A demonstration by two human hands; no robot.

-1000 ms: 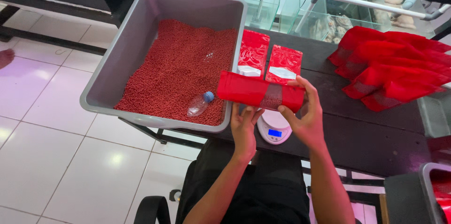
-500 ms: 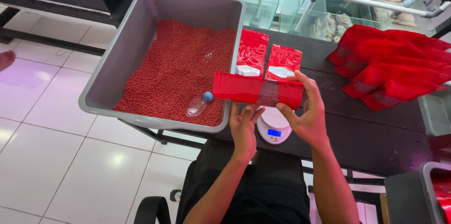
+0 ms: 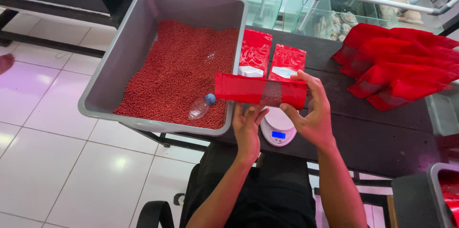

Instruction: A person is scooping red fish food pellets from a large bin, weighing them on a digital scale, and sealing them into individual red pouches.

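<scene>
I hold a red plastic pouch (image 3: 248, 89) sideways above the table edge, with a clear window showing red pellets inside. My right hand (image 3: 311, 113) grips its right end. My left hand (image 3: 248, 125) supports it from below near the middle. Just under the pouch sits a small white digital scale (image 3: 277, 130) with a blue display. Left of the pouch stands a grey tub (image 3: 143, 32) full of red pellets (image 3: 177, 70), with a small clear plastic bottle (image 3: 201, 107) with a blue cap lying in them.
Two filled red pouches (image 3: 270, 60) lie flat on the dark table (image 3: 382, 132) behind the scale. A pile of empty red pouches (image 3: 401, 65) lies at the right. Glass tanks (image 3: 334, 13) stand behind. A grey bin (image 3: 442, 194) sits at the lower right. White tiled floor lies to the left.
The pouch has flattened and stretched out straighter between my hands and sits slightly higher. My hands stay in about the same place.
</scene>
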